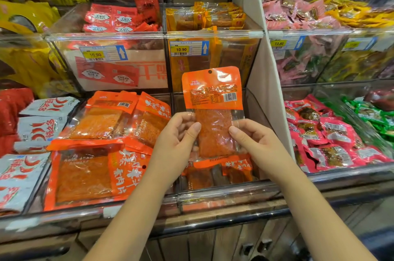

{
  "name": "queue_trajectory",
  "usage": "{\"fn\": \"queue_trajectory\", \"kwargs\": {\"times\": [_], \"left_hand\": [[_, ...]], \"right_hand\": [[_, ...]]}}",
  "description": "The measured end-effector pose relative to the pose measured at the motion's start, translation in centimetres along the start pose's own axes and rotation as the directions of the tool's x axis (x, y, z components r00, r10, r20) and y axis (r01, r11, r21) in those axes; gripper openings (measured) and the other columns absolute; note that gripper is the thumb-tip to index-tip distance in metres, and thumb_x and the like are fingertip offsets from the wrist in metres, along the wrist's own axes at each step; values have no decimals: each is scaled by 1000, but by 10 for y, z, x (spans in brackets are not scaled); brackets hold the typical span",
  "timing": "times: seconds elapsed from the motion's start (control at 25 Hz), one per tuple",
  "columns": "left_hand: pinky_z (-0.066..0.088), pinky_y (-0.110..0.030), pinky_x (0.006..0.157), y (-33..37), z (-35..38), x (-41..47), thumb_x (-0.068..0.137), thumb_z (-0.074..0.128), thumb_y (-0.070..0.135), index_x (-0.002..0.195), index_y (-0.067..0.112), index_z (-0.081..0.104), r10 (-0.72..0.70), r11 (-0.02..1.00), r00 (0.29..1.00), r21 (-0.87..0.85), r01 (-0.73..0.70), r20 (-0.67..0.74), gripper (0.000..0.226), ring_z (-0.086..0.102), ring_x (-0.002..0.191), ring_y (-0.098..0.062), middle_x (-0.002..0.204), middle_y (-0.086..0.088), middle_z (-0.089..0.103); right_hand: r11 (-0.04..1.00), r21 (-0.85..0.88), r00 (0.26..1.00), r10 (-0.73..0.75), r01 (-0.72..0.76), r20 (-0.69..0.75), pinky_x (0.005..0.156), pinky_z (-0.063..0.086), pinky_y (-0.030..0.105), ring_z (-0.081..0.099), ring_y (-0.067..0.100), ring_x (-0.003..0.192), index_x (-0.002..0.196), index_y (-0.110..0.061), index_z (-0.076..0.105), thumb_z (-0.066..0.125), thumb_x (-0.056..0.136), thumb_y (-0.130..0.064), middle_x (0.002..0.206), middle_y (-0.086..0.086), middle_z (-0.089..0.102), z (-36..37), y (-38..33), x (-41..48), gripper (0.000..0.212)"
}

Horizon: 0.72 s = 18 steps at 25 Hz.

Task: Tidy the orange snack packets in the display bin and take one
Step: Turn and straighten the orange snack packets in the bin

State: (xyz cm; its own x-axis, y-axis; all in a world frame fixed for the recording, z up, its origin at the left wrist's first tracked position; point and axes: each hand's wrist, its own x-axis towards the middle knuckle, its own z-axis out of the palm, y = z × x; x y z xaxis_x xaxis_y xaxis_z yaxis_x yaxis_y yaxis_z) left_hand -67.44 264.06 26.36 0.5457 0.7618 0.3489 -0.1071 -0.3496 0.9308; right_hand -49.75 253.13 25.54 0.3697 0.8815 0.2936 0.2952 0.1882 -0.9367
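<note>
One orange snack packet [213,111] is held upright between both hands, above the display bin [223,194] and clear of its contents. The printed orange header, with a hang hole and a barcode, is turned toward the camera and stands above the grip; the clear lower window, showing an orange-red slab, lies between the two hands. The packet is pinched at its left edge by the left hand [177,137], whose thumb is laid on the near face while the fingers are curled behind. The right edge is pinched in the same way by the right hand [251,139]. Both pinch points are placed on the lower half of the packet, at roughly equal height. Directly below the grip, several smaller orange packets [213,175] are seen lying in the bin, partly hidden by the held packet and the hands. To the left of the grip, in the adjoining compartment, larger orange packs [96,154] are stacked loosely at mixed angles. Above and behind the grip, a yellow price label [181,49] marked 10.90 is fixed to the upper bin front. To the right of the grip, a white divider panel [262,81] is set, and beyond it pink packets [332,137] are heaped. Far left, white chilli-printed packets [32,132] are piled.
</note>
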Motion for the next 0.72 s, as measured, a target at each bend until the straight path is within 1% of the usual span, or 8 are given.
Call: {"fn": "queue_trajectory", "kwargs": {"times": [0.12, 0.24, 0.32, 0.4, 0.56, 0.64, 0.72], "left_hand": [[51, -16, 57, 0, 0, -1, 103, 55, 21, 110, 35, 60, 8, 1000, 1000, -21, -8, 4, 16, 67, 73, 1, 100, 12, 72], [55, -18, 67, -2, 0, 0, 102, 56, 18, 110, 33, 63, 26, 999, 1000, -28, -26, 9, 18, 69, 88, -1, 98, 17, 72], [55, -17, 70, -3, -1, 0, 102, 57, 17, 109, 32, 64, 31, 999, 999, -27, -31, 5, 18, 69, 92, -1, 97, 20, 71], [56, -18, 68, -2, -1, 1, 101, 58, 16, 108, 31, 65, 29, 998, 1000, -48, -29, -5, 18, 70, 90, -2, 97, 18, 72], [53, -18, 57, -2, 0, 1, 100, 61, 17, 106, 31, 64, -6, 998, 999, -69, 3, -33, 16, 68, 68, -2, 93, 17, 74], [56, -22, 58, -4, 0, 1, 99, 63, 18, 107, 32, 65, -13, 998, 999, -56, 11, -30, 16, 70, 69, -5, 94, 16, 75], [59, -27, 65, -7, 0, 2, 98, 65, 19, 113, 33, 63, -5, 999, 1000, -55, 4, -15, 20, 73, 80, -10, 99, 12, 75]], "right_hand": [[1000, 16, 1000, 1, -1, 5, 89, 60, 35, 72, 15, 103, 112, -23, 73, 61, 96, -33, 105, -2, 76, 0, 0, -1, 22], [1000, 13, 1000, -9, 9, 11, 91, 60, 37, 72, 15, 105, 115, -21, 72, 62, 95, -31, 108, -2, 77, -1, 1, 0, 24], [1000, 23, 1000, -2, 1, 9, 93, 60, 39, 72, 15, 106, 116, -19, 72, 63, 93, -30, 109, -1, 77, -1, 2, 0, 27], [999, 34, 1000, 4, -4, 7, 94, 60, 42, 72, 17, 106, 117, -18, 72, 64, 92, -30, 109, 0, 77, -1, 3, 0, 28], [993, 113, 999, 43, -42, -9, 96, 57, 56, 73, 25, 106, 124, -20, 67, 68, 88, -34, 109, 6, 77, 0, 3, 0, 39], [991, 128, 999, 49, -49, 5, 96, 55, 59, 72, 29, 107, 125, -22, 66, 68, 88, -36, 110, 8, 77, 0, 3, 0, 40], [990, 130, 999, 46, -48, 17, 96, 55, 59, 71, 35, 106, 122, -23, 67, 67, 90, -34, 108, 12, 76, -1, 3, -1, 34]]}}
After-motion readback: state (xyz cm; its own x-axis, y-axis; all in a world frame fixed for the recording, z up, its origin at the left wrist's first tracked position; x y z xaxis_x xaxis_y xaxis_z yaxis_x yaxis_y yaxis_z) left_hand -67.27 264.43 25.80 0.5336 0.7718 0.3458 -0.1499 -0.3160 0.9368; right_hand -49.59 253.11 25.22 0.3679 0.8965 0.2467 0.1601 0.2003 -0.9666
